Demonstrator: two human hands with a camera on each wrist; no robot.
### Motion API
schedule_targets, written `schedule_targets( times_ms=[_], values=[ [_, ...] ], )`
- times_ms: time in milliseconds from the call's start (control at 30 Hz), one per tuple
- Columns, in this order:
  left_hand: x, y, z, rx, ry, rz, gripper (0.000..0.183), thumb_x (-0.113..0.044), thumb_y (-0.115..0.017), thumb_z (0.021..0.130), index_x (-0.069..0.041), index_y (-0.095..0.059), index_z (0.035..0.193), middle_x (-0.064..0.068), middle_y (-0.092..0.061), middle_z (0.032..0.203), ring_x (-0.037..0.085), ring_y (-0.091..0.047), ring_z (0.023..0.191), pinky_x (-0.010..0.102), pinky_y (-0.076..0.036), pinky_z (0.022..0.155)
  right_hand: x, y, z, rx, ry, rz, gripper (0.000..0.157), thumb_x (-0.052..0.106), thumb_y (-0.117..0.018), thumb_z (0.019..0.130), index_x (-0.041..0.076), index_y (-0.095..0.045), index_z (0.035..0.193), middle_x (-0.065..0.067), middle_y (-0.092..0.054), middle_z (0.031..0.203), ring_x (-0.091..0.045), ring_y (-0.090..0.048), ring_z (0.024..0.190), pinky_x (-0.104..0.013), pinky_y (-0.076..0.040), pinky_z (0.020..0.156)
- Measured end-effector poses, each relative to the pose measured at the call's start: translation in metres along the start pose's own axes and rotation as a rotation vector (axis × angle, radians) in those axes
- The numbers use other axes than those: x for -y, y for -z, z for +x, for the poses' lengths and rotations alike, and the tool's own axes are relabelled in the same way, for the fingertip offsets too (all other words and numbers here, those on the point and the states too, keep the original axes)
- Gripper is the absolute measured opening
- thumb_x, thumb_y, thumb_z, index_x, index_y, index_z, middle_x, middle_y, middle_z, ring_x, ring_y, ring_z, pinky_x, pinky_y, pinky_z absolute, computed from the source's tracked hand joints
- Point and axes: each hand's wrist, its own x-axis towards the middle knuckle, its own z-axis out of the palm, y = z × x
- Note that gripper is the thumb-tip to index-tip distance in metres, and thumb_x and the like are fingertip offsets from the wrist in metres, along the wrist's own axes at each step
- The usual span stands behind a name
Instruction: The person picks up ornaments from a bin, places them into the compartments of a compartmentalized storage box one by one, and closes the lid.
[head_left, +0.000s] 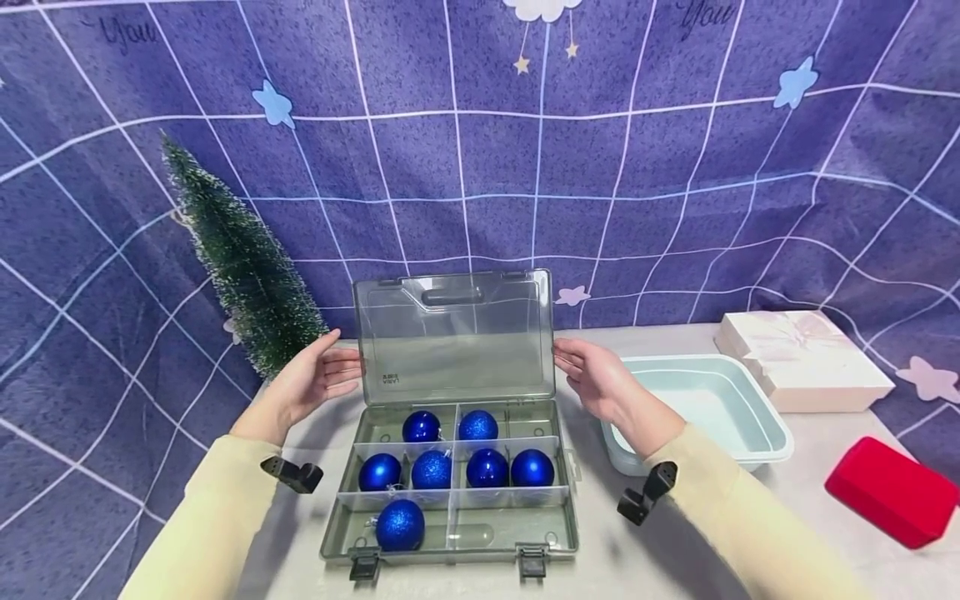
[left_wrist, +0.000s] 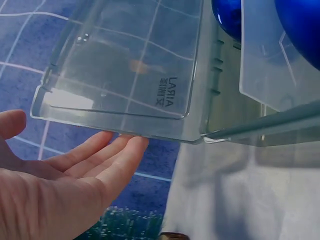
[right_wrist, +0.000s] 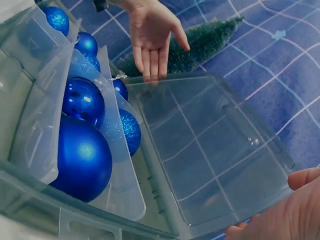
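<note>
A smoky clear divided storage box [head_left: 510, 533] lies on the table with its lid [head_left: 457, 358] raised. Several blue Christmas balls [head_left: 400, 525] sit in its compartments, some glittery, some smooth. My left hand [head_left: 315, 379] is at the lid's left side edge; its extended fingertips [left_wrist: 135, 142] meet that edge in the left wrist view, the thumb standing apart. At the lid's opposite side edge is my right hand [head_left: 600, 379], fingers extended and fingertips right at the rim. Part of its fingers is hidden behind the lid in the right wrist view.
A small green Christmas tree [head_left: 243, 258] stands behind my left hand. Right of the box, my right forearm overlaps a pale blue basin [head_left: 705, 400]. Beyond it are a pinkish gift box [head_left: 810, 358] and a red box [head_left: 892, 492]. A patterned blue curtain [head_left: 495, 158] hangs behind.
</note>
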Motion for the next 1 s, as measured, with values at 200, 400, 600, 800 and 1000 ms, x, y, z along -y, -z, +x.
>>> schedule_targets(
  times_ms=[200, 400, 600, 800, 1000],
  values=[
    [-0.003, 0.002, -0.018, -0.002, -0.058, 0.035, 0.083, -0.053, -0.037, 0.108, 0.019, -0.031, 0.147, 0.007, -0.067, 0.118, 0.020, -0.065, 0.112, 0.037, -0.050, 0.100, 0.006, 0.001, -0.018, 0.067, 0.023, -0.051, 0.057, 0.014, -0.033, 0.109, -0.010, -0.016, 0.158, -0.025, -0.014, 0.166, -0.035, -0.013, 0.153, -0.044, -0.001, 0.123],
    [-0.007, -0.001, -0.038, 0.027, -0.100, 0.050, 0.089, -0.057, -0.031, 0.107, 0.022, -0.024, 0.149, 0.023, -0.059, 0.134, 0.019, -0.063, 0.116, 0.037, -0.049, 0.102, 0.017, 0.001, -0.037, 0.118, 0.051, -0.108, 0.057, 0.014, -0.035, 0.108, -0.014, -0.018, 0.155, -0.030, -0.017, 0.163, -0.039, -0.017, 0.151, -0.046, -0.004, 0.123],
    [-0.014, -0.004, -0.053, 0.050, -0.129, 0.071, 0.089, -0.056, -0.029, 0.108, 0.023, -0.023, 0.148, 0.034, -0.045, 0.146, 0.019, -0.061, 0.121, 0.036, -0.049, 0.101, 0.026, 0.002, -0.051, 0.147, 0.076, -0.154, 0.059, 0.020, -0.035, 0.110, -0.014, -0.019, 0.154, -0.032, -0.022, 0.161, -0.041, -0.021, 0.150, -0.047, -0.007, 0.122],
    [-0.019, -0.004, -0.065, 0.056, -0.141, 0.087, 0.088, -0.054, -0.030, 0.108, 0.025, -0.025, 0.146, 0.030, -0.053, 0.141, 0.017, -0.063, 0.118, 0.035, -0.050, 0.100, 0.029, 0.003, -0.061, 0.150, 0.069, -0.222, 0.066, 0.031, -0.040, 0.110, -0.011, -0.019, 0.156, -0.032, -0.028, 0.159, -0.043, -0.027, 0.147, -0.049, -0.015, 0.121],
    [-0.015, -0.003, -0.076, 0.069, -0.156, 0.104, 0.075, -0.048, -0.031, 0.110, 0.020, -0.040, 0.140, 0.021, -0.064, 0.131, 0.019, -0.064, 0.117, 0.035, -0.051, 0.097, 0.028, 0.000, -0.073, 0.156, 0.067, -0.271, 0.071, 0.040, -0.044, 0.109, -0.012, -0.025, 0.154, -0.029, -0.034, 0.157, -0.043, -0.031, 0.145, -0.049, -0.029, 0.116]
  ],
)
